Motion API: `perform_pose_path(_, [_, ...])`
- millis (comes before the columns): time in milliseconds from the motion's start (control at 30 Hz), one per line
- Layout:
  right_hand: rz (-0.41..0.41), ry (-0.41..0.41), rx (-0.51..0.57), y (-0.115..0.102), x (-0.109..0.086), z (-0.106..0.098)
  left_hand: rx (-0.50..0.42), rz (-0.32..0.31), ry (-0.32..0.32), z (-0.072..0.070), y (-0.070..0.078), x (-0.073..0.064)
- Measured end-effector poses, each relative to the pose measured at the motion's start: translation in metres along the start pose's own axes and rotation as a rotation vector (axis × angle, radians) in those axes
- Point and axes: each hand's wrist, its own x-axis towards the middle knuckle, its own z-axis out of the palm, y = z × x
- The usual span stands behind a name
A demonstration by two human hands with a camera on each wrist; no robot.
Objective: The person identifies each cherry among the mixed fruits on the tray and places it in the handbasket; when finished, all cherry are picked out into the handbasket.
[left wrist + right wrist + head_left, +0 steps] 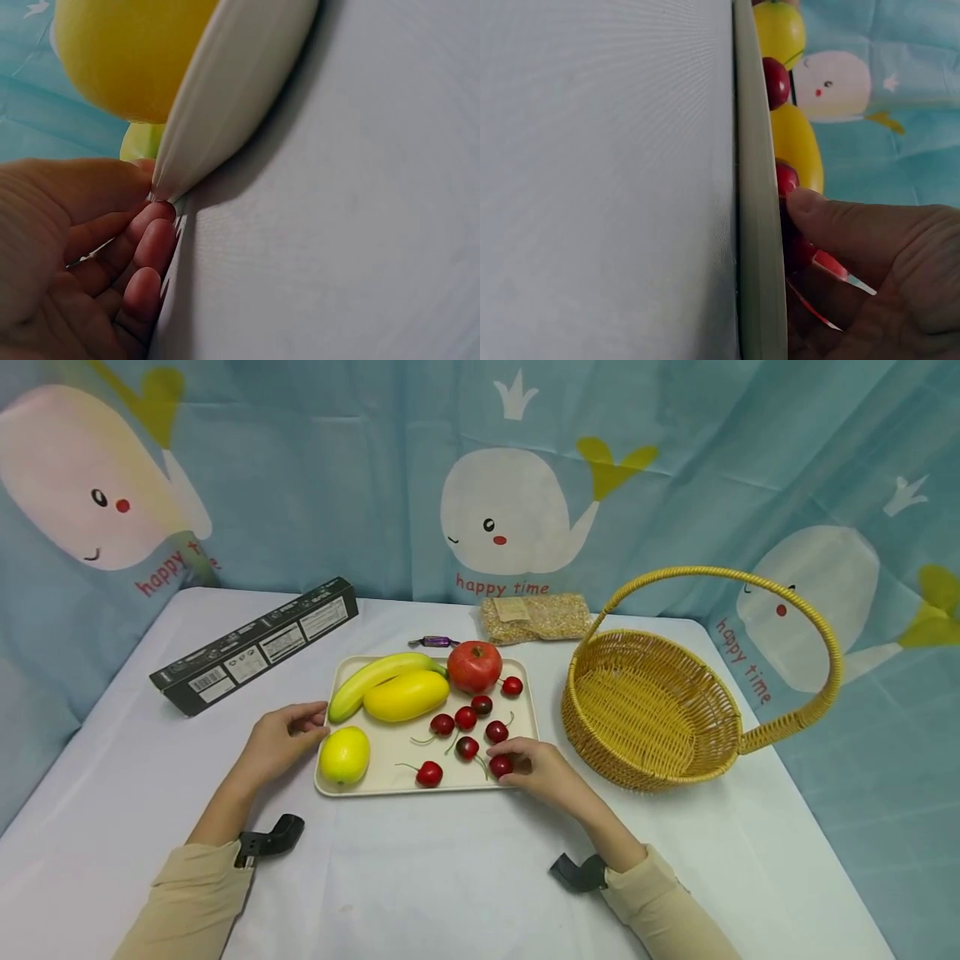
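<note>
A cream tray [397, 782] holds a banana [375, 679], a yellow mango-like fruit [407, 696], a lemon [345, 755], a red pomegranate [475, 666] and several cherries [429, 774]. At the tray's left edge, my left hand [279, 742] pinches the rim beside the lemon; the left wrist view shows the thumb above and fingertips below the tray's edge [225, 97]. My right hand [546, 771] reaches over the front right corner, thumb and fingers around a dark red cherry [500, 766]. In the right wrist view that cherry [798, 251] is partly hidden behind the thumb.
A yellow wicker basket [652, 777] with a tall handle stands right of the tray. Behind the tray lie a purple-wrapped candy [438, 642] and a bag of grains [551, 617]. A long black box [255, 647] lies at the back left, before a blue curtain [360, 485].
</note>
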Motion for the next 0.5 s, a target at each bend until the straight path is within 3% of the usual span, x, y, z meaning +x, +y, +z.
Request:
perform_pose_path(200, [-0.063, -0.078, -0.015, 0.0013, -0.0007, 0.0003, 0.01, 0.006, 0.008, 0.0018, -0.0007, -0.0005])
perform_pose_path(500, [-0.057, -0.042, -0.036, -0.0024, 0.0004, -0.0075, 0.016, 0.028, 0.012, 0.0025, -0.0004, 0.0004])
